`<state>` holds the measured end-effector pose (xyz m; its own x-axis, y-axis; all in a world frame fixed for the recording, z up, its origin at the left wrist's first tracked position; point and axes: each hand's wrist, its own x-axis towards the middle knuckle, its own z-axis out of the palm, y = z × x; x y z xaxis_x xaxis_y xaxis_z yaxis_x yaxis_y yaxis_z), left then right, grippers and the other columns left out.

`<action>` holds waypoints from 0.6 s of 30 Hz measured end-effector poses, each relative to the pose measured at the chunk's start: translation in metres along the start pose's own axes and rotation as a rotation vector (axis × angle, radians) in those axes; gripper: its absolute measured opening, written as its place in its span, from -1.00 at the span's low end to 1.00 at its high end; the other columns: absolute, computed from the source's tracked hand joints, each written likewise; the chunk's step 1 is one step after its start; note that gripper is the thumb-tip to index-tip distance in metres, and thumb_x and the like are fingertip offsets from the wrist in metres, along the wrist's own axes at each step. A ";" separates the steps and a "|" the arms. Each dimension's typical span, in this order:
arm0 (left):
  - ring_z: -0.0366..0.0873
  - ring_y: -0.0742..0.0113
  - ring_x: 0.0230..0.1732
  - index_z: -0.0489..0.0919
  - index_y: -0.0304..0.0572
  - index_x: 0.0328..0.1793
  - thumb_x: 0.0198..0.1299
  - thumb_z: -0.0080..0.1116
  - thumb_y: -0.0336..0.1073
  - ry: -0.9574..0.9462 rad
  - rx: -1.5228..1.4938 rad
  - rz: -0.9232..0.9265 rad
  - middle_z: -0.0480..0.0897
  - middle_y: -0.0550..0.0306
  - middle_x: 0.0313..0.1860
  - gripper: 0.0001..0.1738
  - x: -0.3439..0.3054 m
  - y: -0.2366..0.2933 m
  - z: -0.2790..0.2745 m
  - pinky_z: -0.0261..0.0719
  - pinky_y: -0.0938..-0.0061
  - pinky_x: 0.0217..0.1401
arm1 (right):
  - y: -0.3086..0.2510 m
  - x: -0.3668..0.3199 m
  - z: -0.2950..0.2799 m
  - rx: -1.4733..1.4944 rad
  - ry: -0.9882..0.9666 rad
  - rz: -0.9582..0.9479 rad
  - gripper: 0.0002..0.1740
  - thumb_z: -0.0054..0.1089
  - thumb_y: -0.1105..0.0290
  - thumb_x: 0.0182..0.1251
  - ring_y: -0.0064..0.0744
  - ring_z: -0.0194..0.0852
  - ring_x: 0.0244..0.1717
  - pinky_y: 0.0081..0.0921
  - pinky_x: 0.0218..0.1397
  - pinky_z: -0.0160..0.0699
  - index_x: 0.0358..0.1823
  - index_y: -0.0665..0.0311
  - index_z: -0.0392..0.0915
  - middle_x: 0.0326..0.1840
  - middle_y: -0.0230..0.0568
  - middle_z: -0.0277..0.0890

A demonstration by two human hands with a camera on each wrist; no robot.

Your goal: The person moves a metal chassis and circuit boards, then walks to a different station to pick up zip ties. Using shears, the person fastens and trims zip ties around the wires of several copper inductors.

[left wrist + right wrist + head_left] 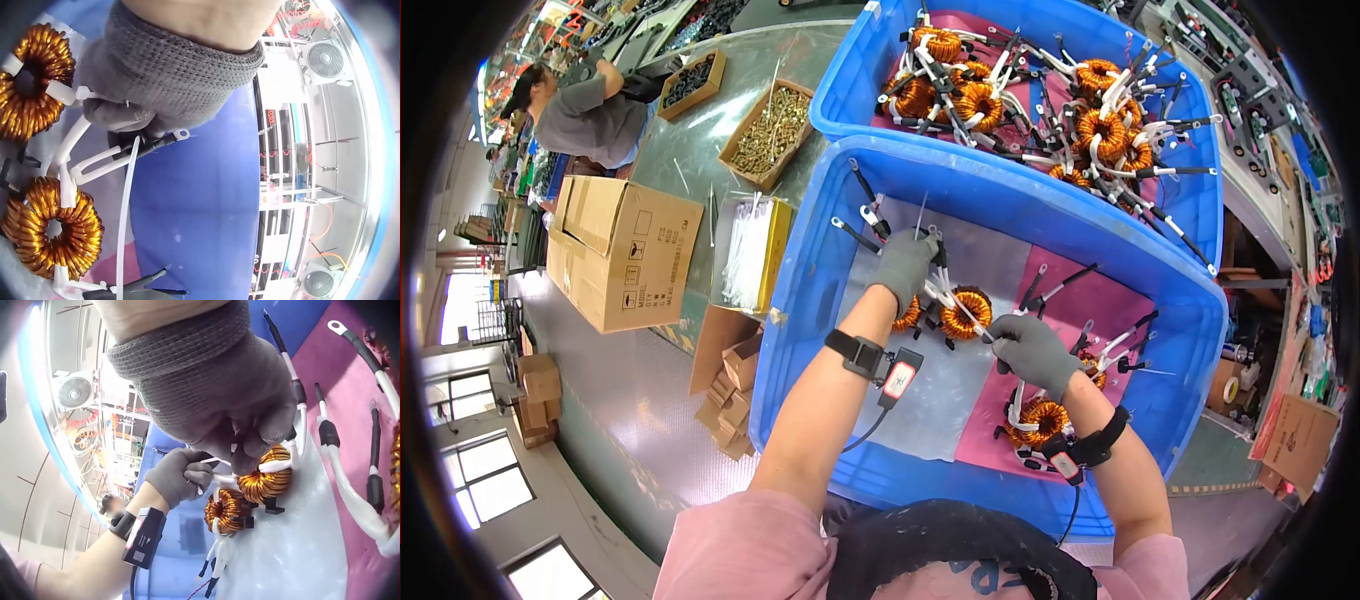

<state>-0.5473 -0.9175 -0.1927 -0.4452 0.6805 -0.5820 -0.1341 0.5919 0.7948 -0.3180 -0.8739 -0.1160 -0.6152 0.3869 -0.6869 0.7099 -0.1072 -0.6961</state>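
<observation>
Both hands wear grey knit gloves and work over the near blue bin. My left hand (906,264) has its fingers curled round white-sleeved leads (100,167) with black ends, one carrying a ring terminal (181,134). A thin white cable tie (126,206) runs out from beside its fingertips. My right hand (1037,352) pinches a white-sleeved lead (972,322) between thumb and fingers. Under the hands, a copper-wound ring coil (953,322) rests on the bin's plastic sheet, with a second coil (907,318) partly hidden behind the left wrist.
More coils (1037,424) lie on pink sheeting at the near bin's right. Behind stands another blue bin (850,95) with several coils. To the left are a box of white cable ties (747,255), a box of brass-coloured hardware (770,135) and a large carton (625,255).
</observation>
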 end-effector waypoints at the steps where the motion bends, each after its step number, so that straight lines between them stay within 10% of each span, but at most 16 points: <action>1: 0.54 0.28 -0.44 0.63 -0.22 -0.28 0.22 0.07 -0.23 -0.041 0.047 -0.009 0.63 0.08 -0.44 -0.77 0.015 -0.013 0.001 0.48 0.39 -0.34 | 0.002 0.002 0.001 -0.001 -0.004 0.002 -0.76 -0.03 0.47 0.22 -0.52 0.50 -0.50 -0.49 -0.38 0.46 -0.14 0.39 0.53 -0.49 -0.23 0.51; 3: 0.58 0.12 -0.39 0.65 -0.27 -0.30 0.19 0.09 -0.17 -0.083 0.092 -0.019 0.64 -0.04 -0.43 -0.71 0.016 -0.004 -0.001 0.50 0.28 -0.28 | 0.004 0.004 0.002 0.039 0.042 -0.051 -0.76 -0.06 0.47 0.22 -0.53 0.50 -0.50 -0.51 -0.40 0.45 -0.16 0.40 0.54 -0.49 -0.23 0.50; 5: 0.63 0.07 -0.29 0.66 -0.21 -0.29 0.17 0.07 -0.16 -0.178 1.454 0.504 0.66 -0.09 -0.36 -0.73 0.009 0.010 -0.007 0.57 0.28 -0.20 | -0.003 -0.002 -0.008 0.078 0.062 0.007 -0.76 -0.06 0.47 0.22 -0.53 0.50 -0.50 -0.51 -0.41 0.45 -0.17 0.40 0.54 -0.50 -0.23 0.49; 12: 0.63 0.04 -0.21 0.63 -0.21 -0.24 0.19 0.06 -0.18 -0.226 1.395 0.582 0.65 -0.14 -0.31 -0.75 0.004 0.011 -0.006 0.57 0.29 -0.16 | 0.002 0.005 -0.003 0.113 -0.009 -0.055 -0.79 -0.05 0.47 0.22 -0.50 0.50 -0.49 -0.49 -0.40 0.44 -0.20 0.34 0.54 -0.50 -0.24 0.49; 14: 0.58 0.22 -0.34 0.59 -0.15 -0.24 0.17 0.12 -0.29 0.040 0.134 -0.060 0.63 0.05 -0.40 -0.87 0.001 0.005 0.004 0.52 0.32 -0.26 | -0.005 0.010 0.009 0.105 0.030 -0.106 -0.80 -0.03 0.47 0.21 -0.41 0.54 -0.47 -0.43 -0.36 0.47 -0.20 0.31 0.54 -0.46 -0.21 0.53; 18: 0.53 0.28 -0.36 0.60 -0.13 -0.17 0.30 0.01 -0.20 -0.046 0.068 0.111 0.63 0.09 -0.39 -0.78 0.003 -0.013 0.002 0.50 0.34 -0.26 | -0.025 0.045 0.024 -0.463 0.230 -0.665 -0.78 0.14 0.32 0.18 0.03 0.51 -0.14 -0.25 -0.10 0.48 -0.14 0.17 0.54 -0.13 -0.17 0.57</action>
<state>-0.5453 -0.9219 -0.2053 -0.4131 0.7613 -0.4997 -0.0257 0.5388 0.8421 -0.3718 -0.8757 -0.1341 -0.9055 0.4187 -0.0691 0.3238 0.5764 -0.7502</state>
